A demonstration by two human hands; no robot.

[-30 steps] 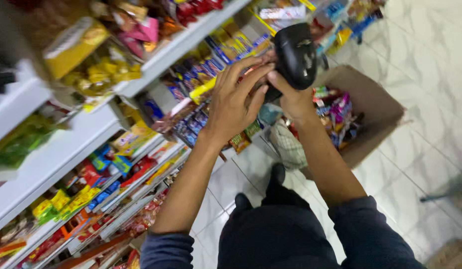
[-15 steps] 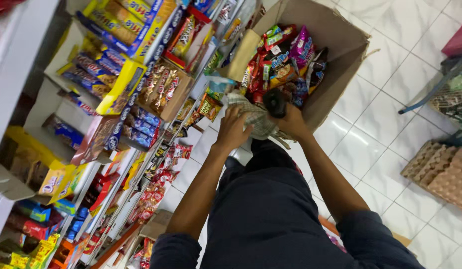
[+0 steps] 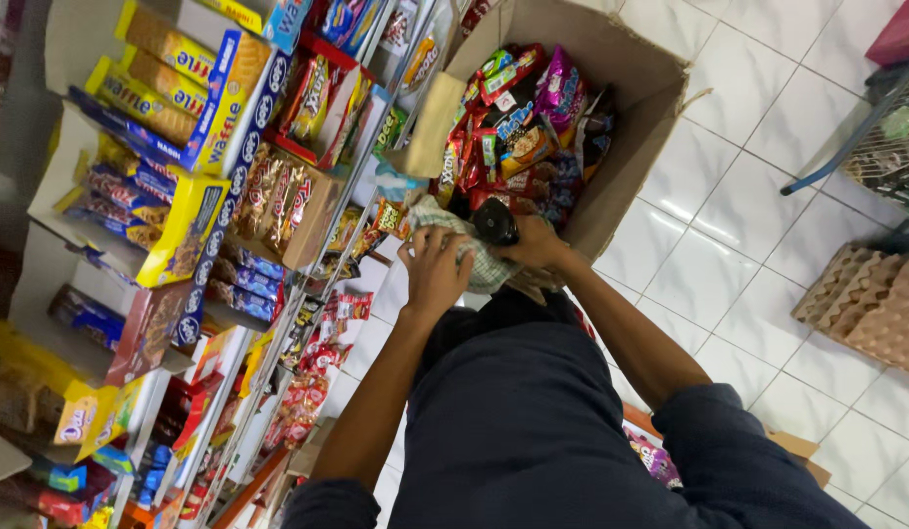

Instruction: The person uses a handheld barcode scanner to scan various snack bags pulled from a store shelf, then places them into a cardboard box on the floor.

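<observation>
- Left hand (image 3: 437, 272): fingers curled down onto a soft checked cloth (image 3: 452, 243), green and white, crumpled into folds; the hand grips it from above.
- Right hand (image 3: 538, 245): fingers wrapped round a black scanner (image 3: 495, 222), hard and glossy with a rounded head; it lies just beside the cloth, at the near edge of the box.
- One cardboard box (image 3: 626, 118): brown, matt, flaps open, standing on the floor and filled with many shiny foil snack packets (image 3: 518, 118), too many to count.
- Shelves (image 3: 229, 206) to the left: white boards carrying yellow and blue card cartons and rows of small wrappers.
- Floor (image 3: 729, 284): smooth white square tiles with dark joints.
- Egg trays (image 3: 871, 304): one stack of moulded brown pulp, dimpled, at the right edge.
</observation>
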